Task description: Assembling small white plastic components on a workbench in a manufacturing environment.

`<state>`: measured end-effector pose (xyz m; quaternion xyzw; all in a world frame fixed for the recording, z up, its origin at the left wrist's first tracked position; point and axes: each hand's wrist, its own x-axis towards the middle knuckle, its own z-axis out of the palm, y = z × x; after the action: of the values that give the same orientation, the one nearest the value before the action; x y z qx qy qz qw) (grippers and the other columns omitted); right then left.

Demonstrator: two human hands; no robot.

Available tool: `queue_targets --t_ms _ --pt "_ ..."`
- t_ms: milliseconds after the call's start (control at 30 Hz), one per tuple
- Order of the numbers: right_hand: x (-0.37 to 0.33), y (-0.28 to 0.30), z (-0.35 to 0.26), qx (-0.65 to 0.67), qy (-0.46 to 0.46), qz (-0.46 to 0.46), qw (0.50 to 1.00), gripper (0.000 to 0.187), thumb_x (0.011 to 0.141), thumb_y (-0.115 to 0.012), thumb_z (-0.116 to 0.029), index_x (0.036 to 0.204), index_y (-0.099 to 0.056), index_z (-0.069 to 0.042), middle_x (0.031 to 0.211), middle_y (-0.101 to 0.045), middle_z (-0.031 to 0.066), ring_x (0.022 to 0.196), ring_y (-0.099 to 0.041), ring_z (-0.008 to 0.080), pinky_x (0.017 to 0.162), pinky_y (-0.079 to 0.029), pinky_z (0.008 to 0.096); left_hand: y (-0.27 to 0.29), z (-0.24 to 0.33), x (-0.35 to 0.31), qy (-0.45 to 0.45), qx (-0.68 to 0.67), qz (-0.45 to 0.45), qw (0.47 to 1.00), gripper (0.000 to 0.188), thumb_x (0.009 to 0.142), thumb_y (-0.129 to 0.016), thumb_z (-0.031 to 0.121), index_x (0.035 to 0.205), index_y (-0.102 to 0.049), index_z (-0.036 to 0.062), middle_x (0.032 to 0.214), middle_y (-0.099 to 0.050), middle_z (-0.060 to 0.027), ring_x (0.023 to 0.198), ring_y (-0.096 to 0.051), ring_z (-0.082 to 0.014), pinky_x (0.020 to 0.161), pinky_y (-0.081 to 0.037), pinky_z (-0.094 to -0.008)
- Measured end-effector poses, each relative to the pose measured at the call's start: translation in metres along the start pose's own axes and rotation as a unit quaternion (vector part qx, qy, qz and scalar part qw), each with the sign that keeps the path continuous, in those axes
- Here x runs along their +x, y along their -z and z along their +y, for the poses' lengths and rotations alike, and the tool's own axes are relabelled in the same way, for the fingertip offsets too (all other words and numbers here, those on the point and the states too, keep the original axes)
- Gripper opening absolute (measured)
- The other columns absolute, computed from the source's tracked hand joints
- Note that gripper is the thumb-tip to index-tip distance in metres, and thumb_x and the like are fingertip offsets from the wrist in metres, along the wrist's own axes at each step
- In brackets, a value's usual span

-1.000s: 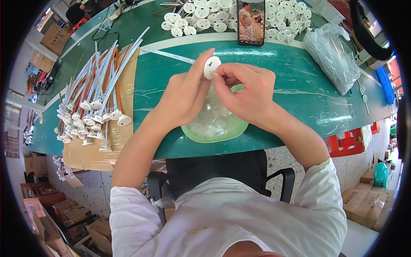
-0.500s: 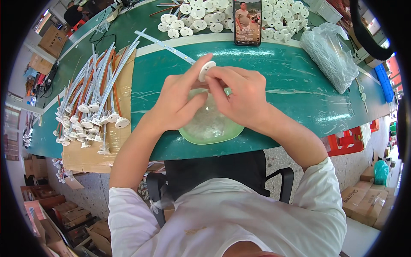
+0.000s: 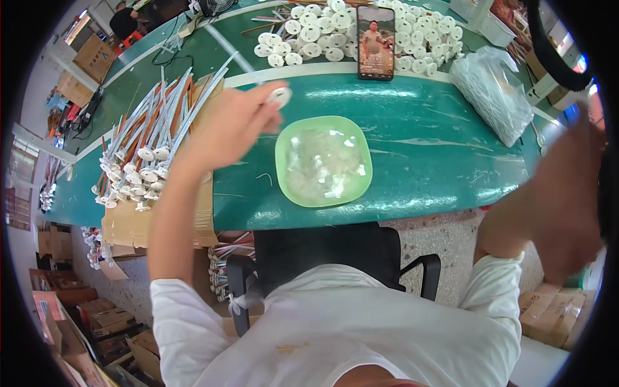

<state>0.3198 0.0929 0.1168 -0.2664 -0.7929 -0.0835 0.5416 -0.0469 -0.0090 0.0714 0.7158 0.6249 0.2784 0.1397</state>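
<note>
My left hand is closed on a white round disc, above the table left of a green bowl. From the disc a pale narrow LED strip runs up and to the left, partly smeared by motion. Raised at the far right, my right hand is blurred, and its fingers cannot be made out. Small clear pieces fill the light green bowl in front of me. On the left, a pile of strips with white discs on their ends lies on a cardboard sheet.
Many loose white discs are heaped at the back, where a phone stands upright. A clear plastic bag of thin pieces lies at the right of the green table. A black chair is below the table edge.
My hands were together over the bowl at the disc. My left hand has moved left with the disc and strip, while my right hand has let go and swung far right.
</note>
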Motion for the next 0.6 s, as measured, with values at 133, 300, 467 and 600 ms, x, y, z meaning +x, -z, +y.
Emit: queue_targets --t_ms 133,300,467,600 --pt "-0.032 0.105 0.067 -0.021 0.003 -0.006 1.000 0.039 0.084 -0.069 0.008 0.122 -0.062 0.004 0.114 -0.070 0.0108 0.094 -0.069 0.0149 0.079 -0.056 0.0237 0.048 -0.003 -0.022 0.070 0.052 -0.115 0.989 0.026 0.103 -0.046 0.019 0.116 -0.063 0.0039 0.078 -0.070 -0.0159 0.068 -0.070 -0.0293 0.067 -0.053 -0.0414" --pt "-0.029 0.122 0.013 -0.026 0.083 0.014 0.996 0.038 0.084 -0.069 0.007 0.121 -0.063 0.003 0.114 -0.070 0.0109 0.094 -0.069 0.0162 0.080 -0.056 0.0249 0.046 -0.022 -0.055 0.067 0.157 -0.211 0.963 0.022 0.098 -0.052 0.020 0.102 -0.066 0.0034 0.085 -0.068 -0.0215 0.080 -0.068 -0.0387 0.075 -0.052 -0.0478" --pt "-0.009 0.122 -0.027 -0.041 0.187 0.031 0.981 0.036 0.084 -0.069 0.006 0.120 -0.064 0.002 0.114 -0.071 0.0110 0.095 -0.069 0.0174 0.081 -0.055 0.0261 0.030 -0.033 -0.077 0.075 0.207 -0.195 0.956 0.024 0.096 -0.054 0.024 0.103 -0.068 0.0058 0.091 -0.070 -0.0214 0.088 -0.067 -0.0416 0.079 -0.052 -0.0511" --pt "-0.007 0.111 -0.047 -0.012 0.171 0.015 0.985 0.035 0.085 -0.068 0.005 0.120 -0.064 0.001 0.114 -0.071 0.0111 0.095 -0.069 0.0184 0.082 -0.055 0.0271 0.033 -0.039 -0.088 0.098 0.224 -0.202 0.948 0.024 0.095 -0.055 0.025 0.104 -0.068 0.0075 0.088 -0.069 -0.0216 0.084 -0.066 -0.0435 0.078 -0.052 -0.0526"
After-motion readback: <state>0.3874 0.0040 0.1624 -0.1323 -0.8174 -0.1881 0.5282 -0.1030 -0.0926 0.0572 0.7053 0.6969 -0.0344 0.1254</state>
